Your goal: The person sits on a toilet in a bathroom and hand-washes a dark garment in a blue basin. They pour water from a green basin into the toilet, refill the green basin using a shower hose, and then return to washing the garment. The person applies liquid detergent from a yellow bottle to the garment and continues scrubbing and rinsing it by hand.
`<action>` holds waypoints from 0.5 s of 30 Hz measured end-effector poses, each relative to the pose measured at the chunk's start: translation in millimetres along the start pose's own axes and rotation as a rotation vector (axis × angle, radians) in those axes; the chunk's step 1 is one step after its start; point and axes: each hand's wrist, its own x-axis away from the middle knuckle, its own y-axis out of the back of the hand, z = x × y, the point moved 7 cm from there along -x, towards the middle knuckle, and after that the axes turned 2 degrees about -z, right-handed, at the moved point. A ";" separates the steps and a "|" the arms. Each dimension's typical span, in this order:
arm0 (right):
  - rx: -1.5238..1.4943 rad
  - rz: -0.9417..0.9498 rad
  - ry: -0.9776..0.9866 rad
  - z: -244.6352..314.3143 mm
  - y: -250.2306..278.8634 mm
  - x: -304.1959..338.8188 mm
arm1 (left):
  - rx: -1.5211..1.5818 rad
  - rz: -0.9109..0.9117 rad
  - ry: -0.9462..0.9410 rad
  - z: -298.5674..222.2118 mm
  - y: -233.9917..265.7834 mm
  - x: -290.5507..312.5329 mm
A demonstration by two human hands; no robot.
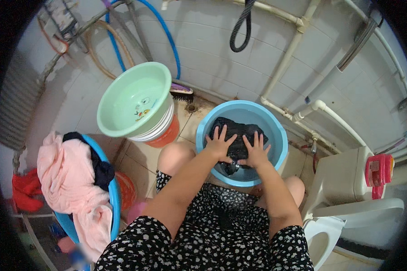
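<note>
A wet black cloth or garment (233, 128) lies bunched in water inside a light blue basin (280, 140) on the floor in front of me. My left hand (219, 145) rests palm down on the left part of the cloth, fingers spread. Beside it, my right hand (256, 152) lies on the right part, its fingers also apart. Neither hand grips the cloth; both press flat on its top. What kind of garment it is cannot be made out.
At left, a pale green basin (117, 106) sits on stacked buckets (165, 135). A blue tub (115, 198) holds a pink fleecy cloth (65, 174) and dark clothing. A scrubbing brush (183, 92) lies by the wall. On the right stand a toilet (339, 180) and pipes (280, 67).
</note>
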 end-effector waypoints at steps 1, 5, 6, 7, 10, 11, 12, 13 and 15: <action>0.039 0.073 -0.031 -3.7 -9.5 -3.9 | -0.033 0.054 0.030 -0.8 -6.5 -6.0; -0.056 0.229 -0.044 -14.4 -71.1 -37.1 | -0.068 0.220 0.065 -9.8 -16.2 -25.6; -0.004 0.298 -0.054 -11.1 -75.2 -38.5 | -0.089 0.272 0.089 -9.2 -22.0 -30.3; 0.049 0.358 -0.067 -7.3 -68.9 -39.8 | -0.149 0.293 0.085 -10.1 -27.0 -37.5; 0.025 0.428 -0.078 -18.0 -98.7 -58.2 | -0.260 0.309 0.038 -9.2 -46.8 -62.1; -0.014 0.432 -0.077 -24.2 -116.2 -65.6 | -0.249 0.287 0.001 -5.2 -56.6 -75.1; -0.105 0.359 -0.012 -17.2 -96.9 -61.7 | -0.232 0.271 -0.029 -1.4 -64.9 -81.8; -0.110 0.269 -0.022 -25.8 -106.8 -70.8 | -0.200 0.214 -0.025 -6.0 -56.7 -83.0; -0.114 0.089 -0.036 -42.2 -138.0 -94.2 | -0.132 0.100 -0.011 -14.1 -37.8 -79.8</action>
